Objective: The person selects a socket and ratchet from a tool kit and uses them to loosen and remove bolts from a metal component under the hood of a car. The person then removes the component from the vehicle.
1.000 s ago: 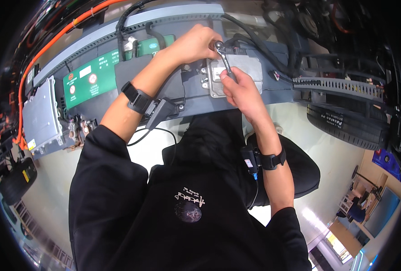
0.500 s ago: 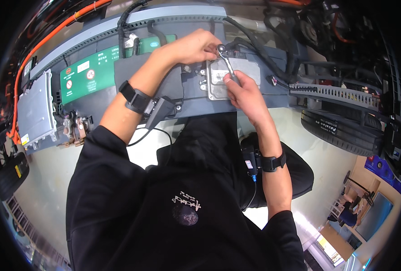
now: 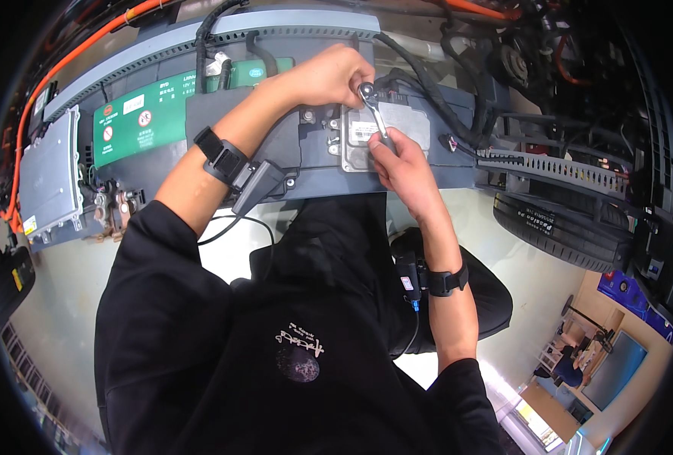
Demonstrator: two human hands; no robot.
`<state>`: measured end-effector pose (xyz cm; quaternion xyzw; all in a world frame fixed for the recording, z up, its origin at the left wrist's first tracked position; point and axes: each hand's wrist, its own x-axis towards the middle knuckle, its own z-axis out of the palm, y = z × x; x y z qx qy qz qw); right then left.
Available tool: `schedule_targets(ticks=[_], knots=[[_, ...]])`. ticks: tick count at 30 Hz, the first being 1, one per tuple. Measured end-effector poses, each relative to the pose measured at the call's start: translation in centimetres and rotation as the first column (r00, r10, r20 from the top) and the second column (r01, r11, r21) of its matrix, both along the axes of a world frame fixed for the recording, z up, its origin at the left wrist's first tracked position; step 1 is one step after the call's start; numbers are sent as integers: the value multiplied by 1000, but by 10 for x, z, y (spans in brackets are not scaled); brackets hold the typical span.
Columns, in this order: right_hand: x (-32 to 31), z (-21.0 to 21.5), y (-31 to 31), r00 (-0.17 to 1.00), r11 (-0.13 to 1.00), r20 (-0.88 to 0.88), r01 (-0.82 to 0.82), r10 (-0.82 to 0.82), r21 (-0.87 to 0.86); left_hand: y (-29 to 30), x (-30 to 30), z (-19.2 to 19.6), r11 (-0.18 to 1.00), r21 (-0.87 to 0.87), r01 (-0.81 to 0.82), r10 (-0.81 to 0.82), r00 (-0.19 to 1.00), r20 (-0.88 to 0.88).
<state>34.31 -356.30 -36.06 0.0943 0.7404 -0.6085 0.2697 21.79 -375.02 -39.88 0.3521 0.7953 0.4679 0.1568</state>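
My right hand (image 3: 403, 168) is closed round the handle of a ratchet wrench (image 3: 376, 115), whose chrome shaft slants up and left to its round head. Beside that head my left hand (image 3: 345, 78) has its fingers curled in, the fingertips by the wrench head; whether they pinch anything small is hidden. Under the wrench lies a silver metal control module (image 3: 412, 125) with a white label, fixed to the dark grey panel (image 3: 321, 176). The wrench head is at the module's far left corner; the fastener beneath it cannot be seen.
Left of the module are a dark cover and a green battery (image 3: 156, 114). A silver finned box (image 3: 52, 173) stands farther left. Black cable looms (image 3: 420, 91) run behind the module, and an orange cable (image 3: 62, 72) curves along the left. A tyre (image 3: 560, 231) is at the right.
The whole view has shifted slightly, so things sit a little farther left. The wrench handle has swung slightly, and my right hand has moved with it. My left hand stays by the wrench head.
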Motion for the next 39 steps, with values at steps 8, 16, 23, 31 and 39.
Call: schedule_targets(ticks=[8, 16, 23, 31, 39], knots=[[-4, 9, -4, 998, 997, 39, 59, -57, -49, -6, -2, -14, 991, 129, 33, -39, 998, 45], [-2, 5, -2, 994, 985, -69, 71, -83, -154, -7, 5, 0, 988, -151, 36, -52, 993, -106], [12, 27, 15, 971, 977, -171, 142, -169, -161, -1, -5, -21, 999, -49, 0, 3, 998, 69], [88, 46, 85, 934, 950, -175, 303, -311, -72, -7, -12, -37, 931, -362, -45, 10, 995, -98], [165, 45, 115, 829, 876, -284, 451, -482, -169, 9, 15, 1, 974, -225, -40, -37, 944, -327]])
